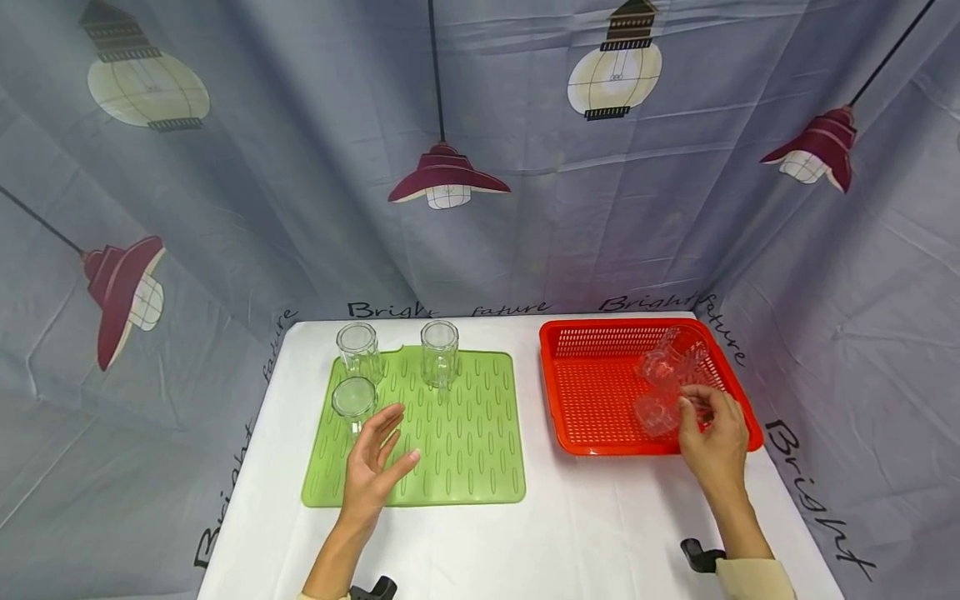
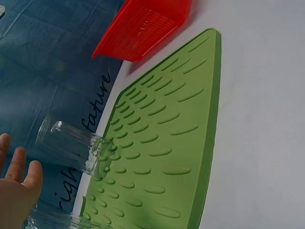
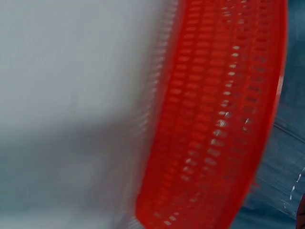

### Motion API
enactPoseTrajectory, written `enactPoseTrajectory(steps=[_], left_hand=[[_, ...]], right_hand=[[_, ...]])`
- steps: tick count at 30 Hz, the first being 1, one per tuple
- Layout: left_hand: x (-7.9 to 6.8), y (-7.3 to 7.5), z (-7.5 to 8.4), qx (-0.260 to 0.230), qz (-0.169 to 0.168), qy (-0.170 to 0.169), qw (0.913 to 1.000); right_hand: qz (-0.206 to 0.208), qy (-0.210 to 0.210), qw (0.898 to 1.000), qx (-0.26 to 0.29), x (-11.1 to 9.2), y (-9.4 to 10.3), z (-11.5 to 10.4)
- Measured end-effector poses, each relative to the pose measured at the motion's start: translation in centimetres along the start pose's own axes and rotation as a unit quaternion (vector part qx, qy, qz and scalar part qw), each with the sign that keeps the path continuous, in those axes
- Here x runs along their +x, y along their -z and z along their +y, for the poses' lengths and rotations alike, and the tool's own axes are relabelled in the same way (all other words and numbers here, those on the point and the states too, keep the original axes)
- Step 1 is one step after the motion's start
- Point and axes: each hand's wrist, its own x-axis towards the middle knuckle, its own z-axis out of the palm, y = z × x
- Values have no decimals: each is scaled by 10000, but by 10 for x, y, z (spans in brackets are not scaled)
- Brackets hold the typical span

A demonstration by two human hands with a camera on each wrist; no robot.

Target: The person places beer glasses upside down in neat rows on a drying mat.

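Observation:
On the green mat (image 1: 472,433) in the head view stand three clear glass mugs: one front left (image 1: 355,398), one behind it (image 1: 360,350), and one farther right (image 1: 439,354). My left hand (image 1: 375,462) hovers over the mat close to the front-left mug, fingers relaxed and spread, holding nothing. At the right, my right hand (image 1: 714,429) reaches over the front right corner of the red basket (image 1: 581,447). Its thumb and fingers pinch the side of a clear glass mug (image 1: 657,414). Behind that lies more clear glassware (image 1: 667,362). Blurred glass (image 3: 286,191) shows past the basket rim in the right wrist view.
A white table (image 1: 570,533) bears the mat and basket, with a stretch of white between them. Grey-blue curtains (image 1: 510,242) printed with lamps hang close round the back and sides.

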Motion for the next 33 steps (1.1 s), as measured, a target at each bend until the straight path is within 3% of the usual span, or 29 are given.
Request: enactPoseTrajectory(steps=[16,23,33], left_hand=[[5,-6,-2,-55,-39,-101,9999],[6,-11,-4,-185,-138,-44,9997],[10,-20,-9,-162,-285,-230,9992]], right_hand=[[3,469,9954,835,-5,6,-67],[-87,389,9915,1242,-15,2,-89],[-374,711,9726,2183,-27,-8,-116]])
